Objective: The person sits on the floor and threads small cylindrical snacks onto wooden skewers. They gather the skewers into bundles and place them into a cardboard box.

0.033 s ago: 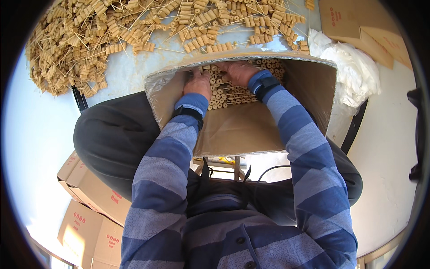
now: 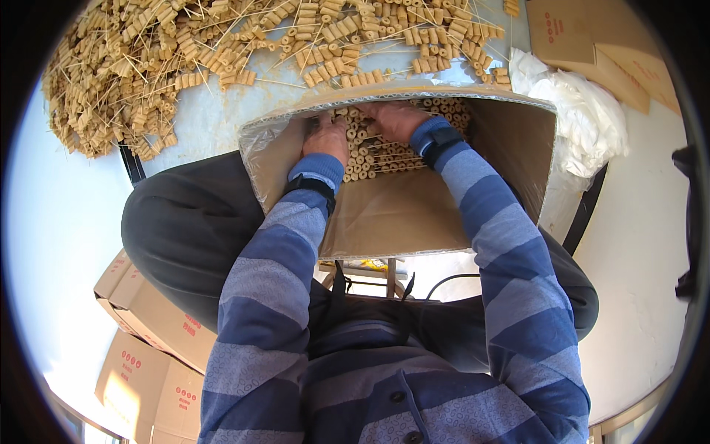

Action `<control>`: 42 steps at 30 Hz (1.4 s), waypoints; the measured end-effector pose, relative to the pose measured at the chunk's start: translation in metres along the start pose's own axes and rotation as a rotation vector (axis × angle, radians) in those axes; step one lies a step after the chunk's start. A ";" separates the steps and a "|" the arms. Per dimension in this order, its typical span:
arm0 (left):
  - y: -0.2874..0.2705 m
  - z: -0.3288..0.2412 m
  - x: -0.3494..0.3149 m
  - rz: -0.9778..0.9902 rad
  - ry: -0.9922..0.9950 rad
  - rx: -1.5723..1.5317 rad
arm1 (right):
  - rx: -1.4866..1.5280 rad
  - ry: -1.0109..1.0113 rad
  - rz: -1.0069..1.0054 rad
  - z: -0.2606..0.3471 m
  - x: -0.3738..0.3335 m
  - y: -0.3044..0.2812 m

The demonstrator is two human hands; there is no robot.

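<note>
A tall open cardboard box (image 2: 399, 214) with a clear plastic liner stands between my knees. Inside it, skewers (image 2: 362, 159) of tan, hollow-centred rolls lie stacked, their round ends and thin sticks toward me. My left hand (image 2: 327, 138) reaches in at the stack's left side, its fingertips in shade against the rolls, so their grip is unclear. Across the top of the stack, my right hand (image 2: 398, 120) is bent, its fingers curled toward the left onto skewers. The box's far rim hides part of those fingers.
A large heap of loose skewers (image 2: 133, 66) covers the pale table (image 2: 214, 118) beyond the box. White plastic bags (image 2: 592, 118) lie right of the box, with cardboard cartons (image 2: 592, 44) behind. More cartons (image 2: 151, 381) stand at lower left. A wooden stool (image 2: 391, 270) shows below the box.
</note>
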State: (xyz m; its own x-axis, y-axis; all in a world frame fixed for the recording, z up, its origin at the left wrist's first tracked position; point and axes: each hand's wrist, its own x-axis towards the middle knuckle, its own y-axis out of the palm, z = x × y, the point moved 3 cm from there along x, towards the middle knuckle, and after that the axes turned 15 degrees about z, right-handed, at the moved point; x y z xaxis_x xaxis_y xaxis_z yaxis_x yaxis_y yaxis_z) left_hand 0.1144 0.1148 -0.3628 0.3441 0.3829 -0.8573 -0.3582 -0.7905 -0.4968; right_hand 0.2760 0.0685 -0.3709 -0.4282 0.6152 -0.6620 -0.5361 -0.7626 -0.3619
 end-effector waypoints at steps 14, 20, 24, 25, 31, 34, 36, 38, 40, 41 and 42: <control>0.005 0.004 0.004 -0.096 0.054 -0.099 | -0.227 -0.007 -0.229 0.008 -0.026 0.021; -0.005 0.017 -0.005 -0.078 -0.159 -0.109 | -0.236 0.014 -0.230 0.013 -0.021 0.017; -0.011 0.033 0.007 0.045 -0.244 -0.111 | -0.318 0.015 -0.299 0.022 -0.032 0.010; -0.012 0.037 0.012 0.078 -0.245 -0.111 | -0.342 0.011 -0.307 0.024 -0.035 0.007; -0.008 0.055 0.033 0.227 -0.267 -0.649 | -0.174 0.139 -0.095 0.018 -0.032 -0.011; -0.012 0.056 0.035 0.247 -0.253 -0.606 | -0.181 0.112 -0.145 0.017 -0.020 -0.007; -0.010 0.053 0.033 0.358 -0.284 -0.623 | -0.248 0.112 -0.143 0.014 -0.009 0.002; -0.005 0.049 0.028 0.439 -0.399 -0.770 | -0.326 0.126 -0.139 0.011 0.001 0.013; 0.004 0.044 0.018 0.440 -0.582 -1.024 | -0.513 0.160 -0.202 0.011 0.005 0.027; 0.006 0.041 0.015 0.440 -0.593 -1.081 | -0.623 0.176 -0.251 0.012 0.007 0.032; 0.010 0.038 0.011 0.448 -0.602 -1.140 | -0.684 0.198 -0.253 0.012 0.012 0.036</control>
State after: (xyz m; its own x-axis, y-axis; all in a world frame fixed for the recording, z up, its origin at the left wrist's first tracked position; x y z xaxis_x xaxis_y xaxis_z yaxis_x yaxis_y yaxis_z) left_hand 0.0823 0.1294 -0.3822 -0.1439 -0.0926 -0.9852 0.6714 -0.7406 -0.0284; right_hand 0.2429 0.0506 -0.3844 -0.1785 0.7896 -0.5871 -0.0017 -0.5970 -0.8023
